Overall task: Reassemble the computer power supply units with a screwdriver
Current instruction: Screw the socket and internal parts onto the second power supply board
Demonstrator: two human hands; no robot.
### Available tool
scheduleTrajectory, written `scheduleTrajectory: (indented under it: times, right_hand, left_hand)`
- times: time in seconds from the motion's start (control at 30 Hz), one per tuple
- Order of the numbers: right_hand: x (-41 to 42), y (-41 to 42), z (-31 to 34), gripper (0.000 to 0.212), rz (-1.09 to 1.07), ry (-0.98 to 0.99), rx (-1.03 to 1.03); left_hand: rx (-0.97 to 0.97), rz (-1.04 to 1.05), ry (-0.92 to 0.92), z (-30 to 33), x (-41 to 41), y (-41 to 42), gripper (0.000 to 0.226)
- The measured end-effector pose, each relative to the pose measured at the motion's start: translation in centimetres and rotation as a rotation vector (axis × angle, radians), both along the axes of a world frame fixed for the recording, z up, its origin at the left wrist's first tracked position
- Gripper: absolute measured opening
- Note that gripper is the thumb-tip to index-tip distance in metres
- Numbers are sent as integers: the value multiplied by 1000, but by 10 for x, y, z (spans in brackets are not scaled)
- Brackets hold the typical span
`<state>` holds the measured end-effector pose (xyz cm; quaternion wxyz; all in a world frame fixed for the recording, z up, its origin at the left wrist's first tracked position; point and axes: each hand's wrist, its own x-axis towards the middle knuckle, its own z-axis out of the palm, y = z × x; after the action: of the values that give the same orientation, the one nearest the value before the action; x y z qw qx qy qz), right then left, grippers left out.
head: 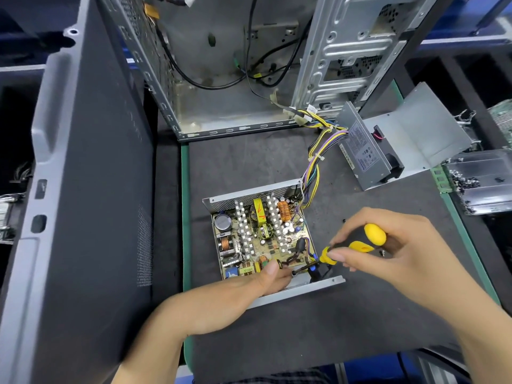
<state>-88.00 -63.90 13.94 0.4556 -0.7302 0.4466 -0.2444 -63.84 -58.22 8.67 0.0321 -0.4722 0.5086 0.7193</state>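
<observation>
An open power supply unit [260, 234] lies on the dark mat, its circuit board with heat sinks and coils exposed. My right hand [388, 250] grips a yellow-and-black screwdriver [354, 246] whose shaft points down-left into the board's near right corner. My left hand [249, 289] rests on the unit's near metal wall, thumb pressed by the board's edge close to the screwdriver tip. The unit's grey cover [399, 145] with its fan lies open at the right rear, joined to the board by a bundle of coloured wires [315, 162].
An empty computer case [238, 62] stands open behind the mat. A dark case side panel [83, 189] leans along the left. A metal tray of screws [479, 181] sits at the right edge. A small loose screw [344, 220] lies on the mat.
</observation>
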Motion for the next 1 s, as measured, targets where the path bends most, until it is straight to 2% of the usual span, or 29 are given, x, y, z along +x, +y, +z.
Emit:
scheduleTrajectory:
  times: [0.2, 0.53, 0.77, 1.0]
  right_hand:
    - [1, 6, 1, 25, 55, 55, -114]
    - [2, 7, 1, 23, 62, 80, -138]
    - [13, 3, 10, 22, 44, 127, -86]
    - [21, -8, 23, 18, 87, 308, -27]
  left_hand:
    - [-26, -29, -25, 1, 1, 0, 76]
    - [-85, 28, -28, -1, 2, 6, 80]
    - [-101, 35, -44, 2, 0, 6, 79]
    - [-145, 51, -73, 5, -3, 7, 79]
